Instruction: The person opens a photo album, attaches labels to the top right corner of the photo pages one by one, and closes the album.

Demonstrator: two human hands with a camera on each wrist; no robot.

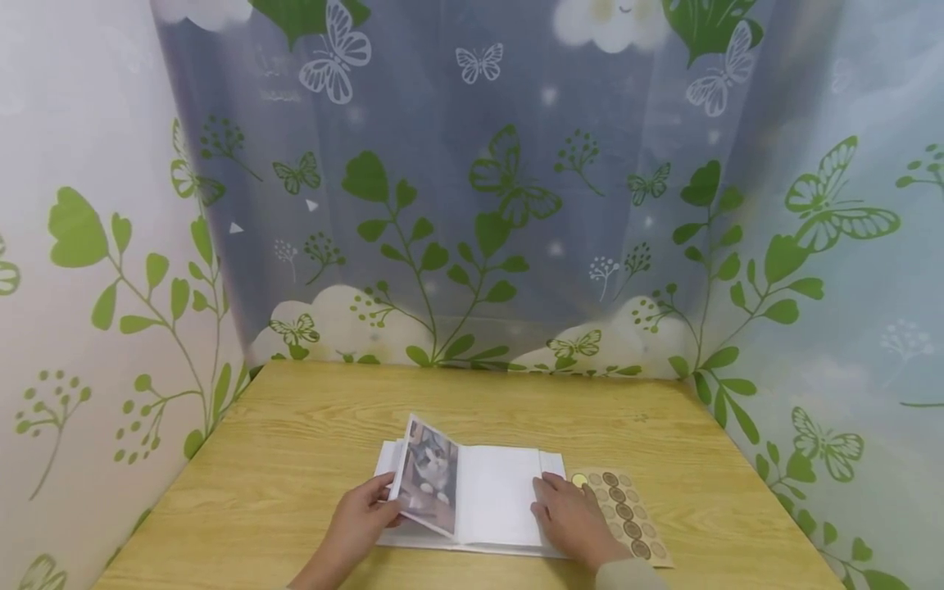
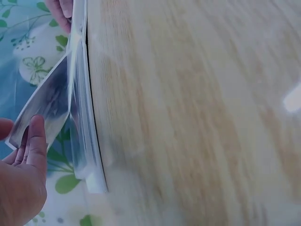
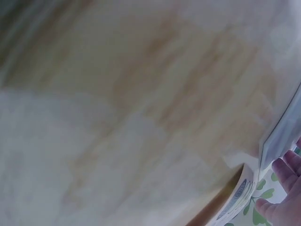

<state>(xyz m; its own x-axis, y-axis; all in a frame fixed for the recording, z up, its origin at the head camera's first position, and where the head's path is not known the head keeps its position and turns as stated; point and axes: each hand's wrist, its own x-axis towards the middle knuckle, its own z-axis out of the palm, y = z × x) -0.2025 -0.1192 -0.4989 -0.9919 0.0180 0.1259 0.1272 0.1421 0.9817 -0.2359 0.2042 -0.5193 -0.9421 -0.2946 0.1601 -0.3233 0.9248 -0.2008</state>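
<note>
A small white photo album lies spread on the table, its right-hand page blank. My left hand pinches the outer edge of a raised album page with a cat photo, which stands tilted up from the left side. In the left wrist view, the fingers of my left hand lie against that lifted page. My right hand rests on the album's right edge with relaxed fingers. The right wrist view catches this hand only partly, beside the album edge.
A tan sheet of round stickers lies on the table right of the album, partly under my right hand and forearm. The wood-grain table meets hanging curtains printed with leaves and butterflies at the back and both sides.
</note>
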